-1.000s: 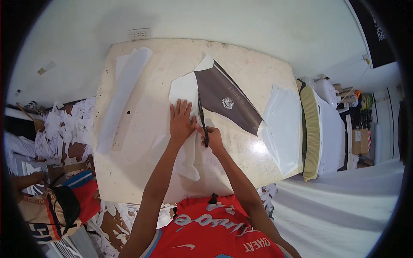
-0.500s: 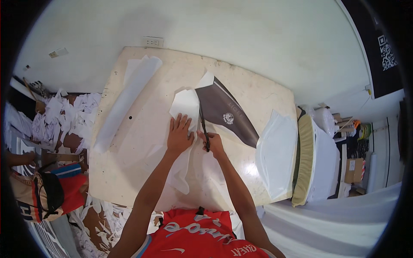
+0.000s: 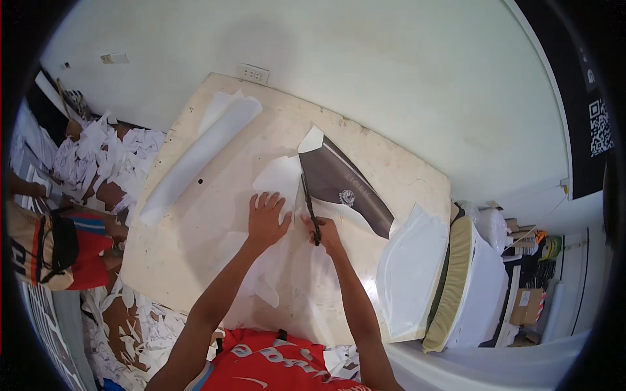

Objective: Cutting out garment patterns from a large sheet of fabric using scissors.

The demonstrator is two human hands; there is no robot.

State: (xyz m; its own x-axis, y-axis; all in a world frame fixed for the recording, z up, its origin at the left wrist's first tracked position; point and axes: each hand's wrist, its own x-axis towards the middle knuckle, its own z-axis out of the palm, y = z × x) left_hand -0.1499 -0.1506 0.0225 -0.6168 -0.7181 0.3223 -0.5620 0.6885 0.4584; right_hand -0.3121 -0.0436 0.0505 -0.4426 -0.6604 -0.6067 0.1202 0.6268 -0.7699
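Observation:
My left hand (image 3: 265,217) lies with fingers spread over white paper (image 3: 277,173) on the pale work board (image 3: 166,260). Just right of it, my right hand (image 3: 324,232) is closed round the handles of long black scissors (image 3: 308,206), whose blades point away from me along the border between the white paper and a dark brown printed piece (image 3: 336,182). A pale emblem is on the brown piece, and white shows at its corner and lower edge. Where the blade tips meet the paper is too small to make out.
A translucent roll (image 3: 189,166) lies left, flat pale sheets (image 3: 411,260) at the right edge beside padded material (image 3: 450,280). Paper scraps (image 3: 94,156) pile around the board's left side. Another person's hand (image 3: 29,188) and shorts (image 3: 88,260) show at far left. A wall socket (image 3: 254,73) is behind.
The view has shifted, so the board sits lower and more slanted in the picture. My hands remain at the paper and scissors. The other person at left appears higher in the frame.

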